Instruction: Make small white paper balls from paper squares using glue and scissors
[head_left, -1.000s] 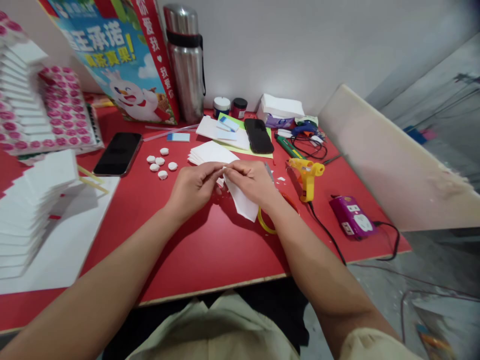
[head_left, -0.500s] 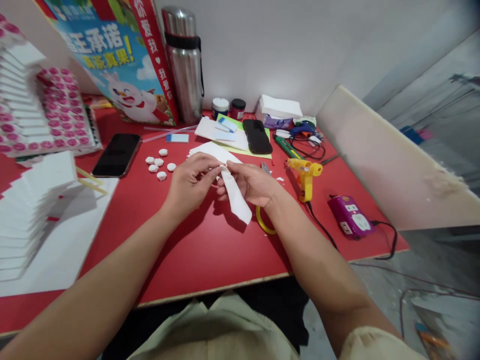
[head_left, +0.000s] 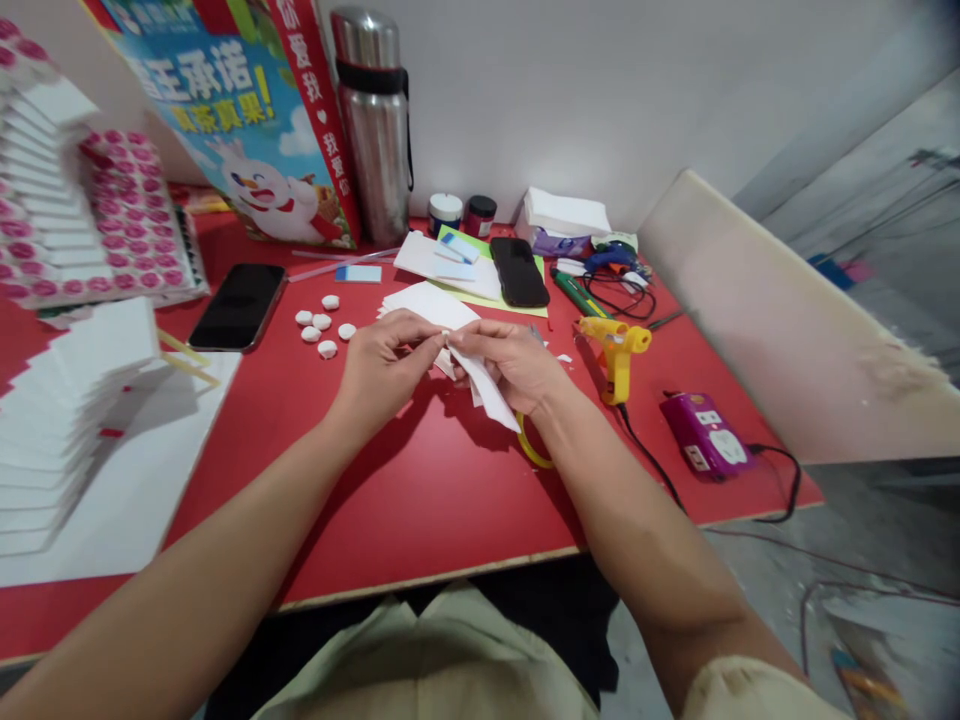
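Between my hands is a strip of white paper (head_left: 491, 393), its loose end hanging toward the front right. My left hand (head_left: 394, 365) pinches the rolled end of the strip between thumb and fingertips. My right hand (head_left: 510, 362) grips the same strip close to that end, thumb on top. A small white roll shows at the fingertips, mostly hidden. Several small white paper rolls (head_left: 322, 322) lie left of my left hand. Behind my hands rests a stack of white paper sheets (head_left: 427, 300). Yellow-handled scissors (head_left: 534, 448) lie partly under my right wrist.
At the right are a yellow glue gun (head_left: 618, 350), a purple power socket (head_left: 705, 435) and cables. A steel flask (head_left: 375, 130), a printed bag (head_left: 255, 130) and a phone (head_left: 519, 272) stand or lie behind. Another phone (head_left: 238, 307) and a white folded-paper structure (head_left: 75, 420) are left.
The strip's loose end has swung to the right and turned more edge-on. My right hand has rolled over slightly, its thumb nearer the left fingertips. The view has shifted a little.
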